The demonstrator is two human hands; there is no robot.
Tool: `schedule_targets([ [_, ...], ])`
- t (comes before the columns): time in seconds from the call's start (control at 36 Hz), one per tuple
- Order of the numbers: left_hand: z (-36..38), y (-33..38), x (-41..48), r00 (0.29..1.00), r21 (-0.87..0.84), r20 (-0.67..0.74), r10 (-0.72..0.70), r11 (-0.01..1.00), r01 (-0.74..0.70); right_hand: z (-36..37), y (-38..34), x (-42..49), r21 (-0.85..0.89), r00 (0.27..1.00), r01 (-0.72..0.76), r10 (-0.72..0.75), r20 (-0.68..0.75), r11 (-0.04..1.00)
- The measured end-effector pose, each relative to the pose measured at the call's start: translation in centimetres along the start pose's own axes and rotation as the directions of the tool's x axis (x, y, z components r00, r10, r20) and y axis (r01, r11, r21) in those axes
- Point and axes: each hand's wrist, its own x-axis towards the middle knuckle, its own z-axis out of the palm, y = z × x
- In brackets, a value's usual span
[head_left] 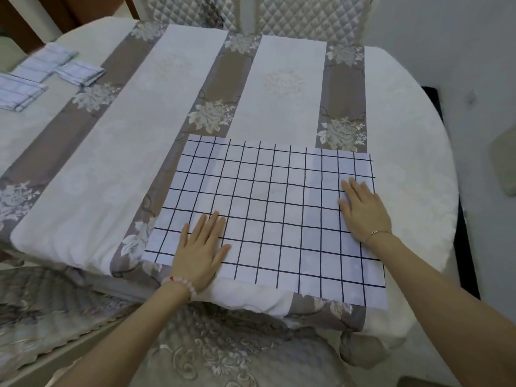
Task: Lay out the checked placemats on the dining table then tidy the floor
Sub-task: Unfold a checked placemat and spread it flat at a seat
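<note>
The single head-worn wide-angle camera looks forward and steeply down from close above the near edge of the dining table (405,113), taking in the tabletop as far as its far edge and the chair backs (307,15) beyond.

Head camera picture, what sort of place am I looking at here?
Most likely a home dining room. A clothed table with floral stripes has quilted chair backs along its far side, and the left hand and right hand press a checked placemat flat at its near edge.
</note>
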Motion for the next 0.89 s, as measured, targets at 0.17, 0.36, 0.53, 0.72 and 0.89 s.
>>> schedule_targets([
  [0.17,-1.0,0.0,-0.2,1.000,-0.005,0.024,0.018,1.000,-0.018,-0.5,0.1,0.0,-0.037,0.995,-0.010,0.013,0.095,0.999],
  [0.36,-4.1,-0.7,3.5,0.993,-0.048,-0.095,0.063,0.997,-0.068,-1.0,-1.0,-4.4,-0.022,0.992,0.120,-0.120,-0.038,0.993],
  [0.53,-4.8,-2.1,6.2,0.991,-0.024,0.128,-0.026,0.999,0.029,1.2,-2.2,-10.4,-0.025,0.980,0.201,-0.201,-0.013,0.979],
  [0.72,-5.1,-2.3,6.3,0.969,-0.008,0.244,-0.047,0.999,0.051,1.8,-2.0,-12.1,-0.066,0.988,0.127,-0.121,0.096,0.990],
  [0.89,-5.0,-2.5,6.4,0.963,-0.016,0.264,-0.052,0.998,0.058,1.9,-1.2,-13.6,-0.031,0.990,0.099,-0.096,0.104,0.995],
])
